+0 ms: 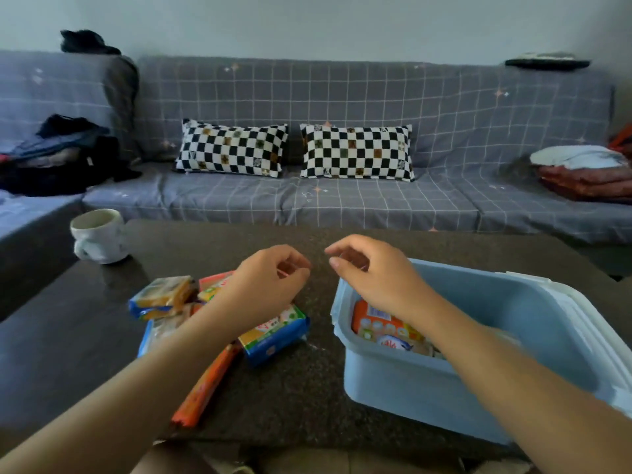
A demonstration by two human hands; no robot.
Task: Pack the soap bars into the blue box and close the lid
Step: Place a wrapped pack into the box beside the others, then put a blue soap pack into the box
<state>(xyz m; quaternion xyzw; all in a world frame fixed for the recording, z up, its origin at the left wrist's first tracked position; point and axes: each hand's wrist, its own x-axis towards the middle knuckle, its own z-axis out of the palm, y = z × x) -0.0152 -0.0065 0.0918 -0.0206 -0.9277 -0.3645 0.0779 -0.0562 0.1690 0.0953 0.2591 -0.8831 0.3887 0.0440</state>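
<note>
Both hands, left hand [270, 285] and right hand [372, 278], hover with fingers loosely curled (holding nothing) above the table [307, 388].

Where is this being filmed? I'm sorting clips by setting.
Most likely a home living room: a long sofa under a grey checked cover with two checkered pillows, clothes piled at its left end, and a dark low table bearing a white mug.

bare table [318, 371] between soaps [273, 331], box [393, 381].
</note>
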